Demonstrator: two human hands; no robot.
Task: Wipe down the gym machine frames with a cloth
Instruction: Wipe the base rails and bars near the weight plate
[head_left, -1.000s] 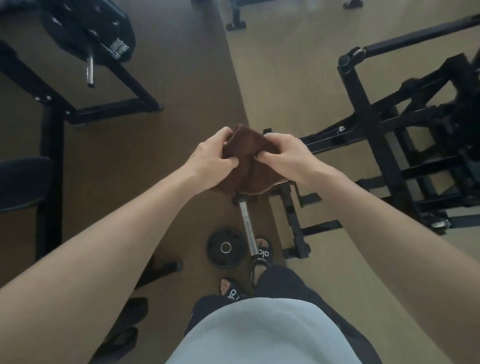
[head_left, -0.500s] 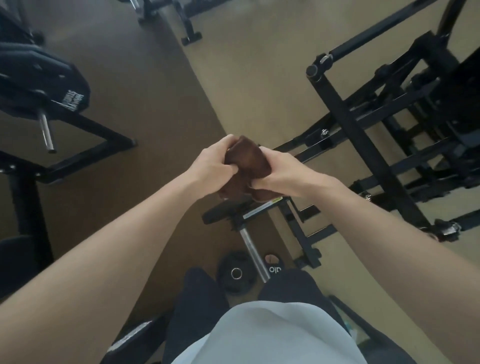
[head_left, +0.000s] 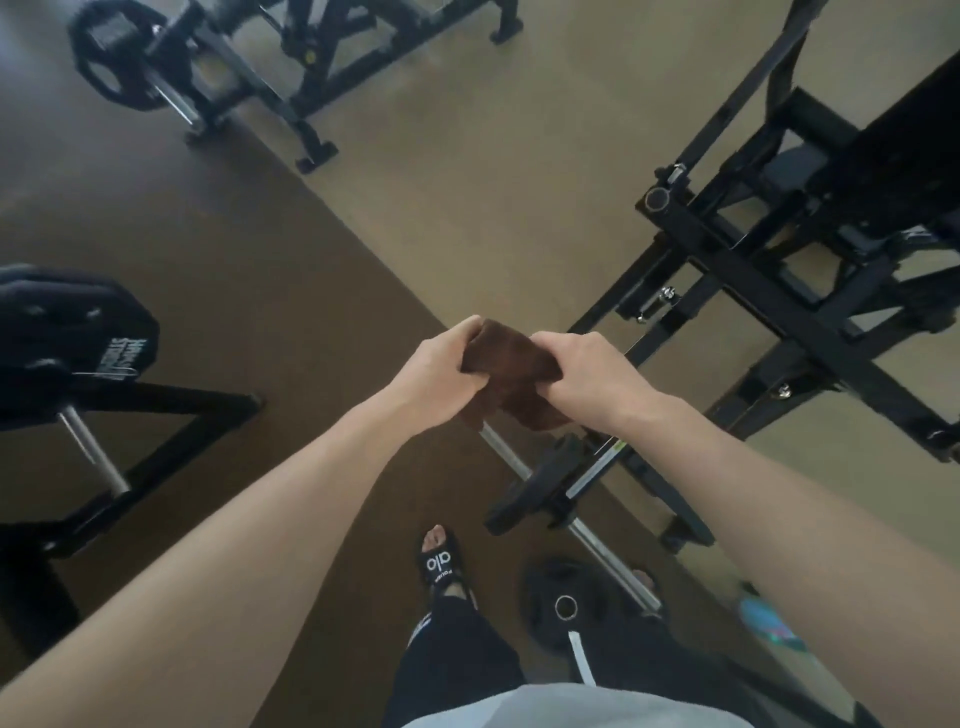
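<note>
Pretty clearly a gym I'm looking down at. Black steel machine frames (head_left: 769, 291) on the right and up top, a weight plate (head_left: 111, 67) loaded on a chrome sleeve, another plate (head_left: 561, 597) lying flat on the floor. The floor (head_left: 467, 182) is tan, with a dark brown mat strip (head_left: 182, 270) running across it.

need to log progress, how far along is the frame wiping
Done: nothing visibly wiped that the frame can confirm. In hand: the left hand and right hand grip the brown cloth, held in the air, touching no machine. Left: the black frame at right and the other machines.
</note>
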